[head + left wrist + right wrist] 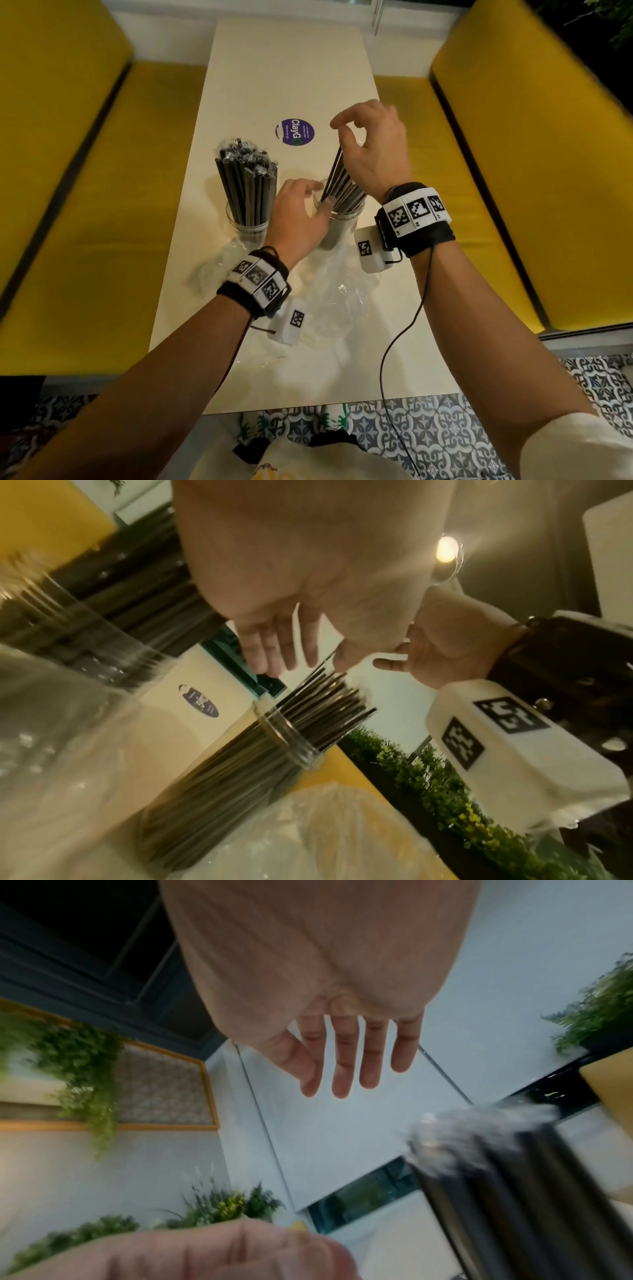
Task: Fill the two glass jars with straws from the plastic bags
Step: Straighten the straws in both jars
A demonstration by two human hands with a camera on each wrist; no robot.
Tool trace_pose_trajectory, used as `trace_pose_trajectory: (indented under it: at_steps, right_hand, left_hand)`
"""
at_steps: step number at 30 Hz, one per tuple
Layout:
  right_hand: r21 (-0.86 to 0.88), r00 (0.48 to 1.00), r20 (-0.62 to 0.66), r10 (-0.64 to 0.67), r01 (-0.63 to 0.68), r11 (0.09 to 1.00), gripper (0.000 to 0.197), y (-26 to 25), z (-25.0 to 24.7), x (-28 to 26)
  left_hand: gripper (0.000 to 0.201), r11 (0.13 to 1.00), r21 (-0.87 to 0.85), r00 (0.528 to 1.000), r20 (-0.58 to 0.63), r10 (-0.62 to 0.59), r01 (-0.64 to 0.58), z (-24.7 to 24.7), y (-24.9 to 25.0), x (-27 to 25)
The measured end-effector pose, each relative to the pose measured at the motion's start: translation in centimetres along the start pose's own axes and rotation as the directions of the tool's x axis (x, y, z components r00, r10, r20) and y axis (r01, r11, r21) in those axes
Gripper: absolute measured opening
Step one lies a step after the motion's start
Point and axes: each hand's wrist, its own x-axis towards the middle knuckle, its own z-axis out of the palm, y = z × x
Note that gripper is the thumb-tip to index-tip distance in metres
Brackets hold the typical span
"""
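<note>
Two glass jars stand side by side on the white table (284,68). The left jar (247,226) is packed with wrapped black straws (245,171). The right jar (342,228) (291,737) holds a leaning bundle of black straws (342,188) (325,704). My left hand (301,212) (270,653) reaches in from the left with straight fingers, one fingertip touching the bundle just above the rim. My right hand (342,133) (342,1069) hovers over the straw tops with fingers extended and nothing held; its thumb is near the tallest straw's tip. Empty clear plastic bags (342,294) lie in front of the jars.
A purple round sticker (289,132) lies on the table behind the jars. Yellow benches (85,205) (513,205) flank the table on both sides. A black cable (404,325) hangs from my right wrist across the near table edge. Another crumpled bag (219,267) lies near the left jar.
</note>
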Motion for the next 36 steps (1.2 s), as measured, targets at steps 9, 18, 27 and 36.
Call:
trace_pose_trajectory:
  at_steps: [9, 18, 27, 36]
  right_hand:
    - [0.055, 0.931, 0.326, -0.161, 0.151, 0.987, 0.038, -6.6, 5.0, -0.9]
    - [0.137, 0.915, 0.389, -0.109, 0.060, 0.989, 0.011, -6.3, 10.4, -1.6]
    - [0.050, 0.972, 0.234, -0.011, -0.001, 0.999, 0.041, -6.6, 9.9, -1.1]
    - [0.154, 0.955, 0.282, -0.095, 0.052, 0.987, 0.033, -7.0, 11.2, 0.2]
  left_hand:
    - [0.019, 0.993, 0.021, 0.836, -0.542, -0.087, 0.117, -7.9, -4.5, -2.6]
    - [0.152, 0.916, 0.164, 0.925, 0.044, -0.378, 0.367, -6.8, -11.2, 2.2]
    - [0.113, 0.933, 0.114, 0.934, 0.071, -0.352, 0.342, -6.0, -13.0, 2.4]
    - [0.114, 0.923, 0.137, 0.929, 0.032, -0.368, 0.361, -5.8, -11.9, 1.9]
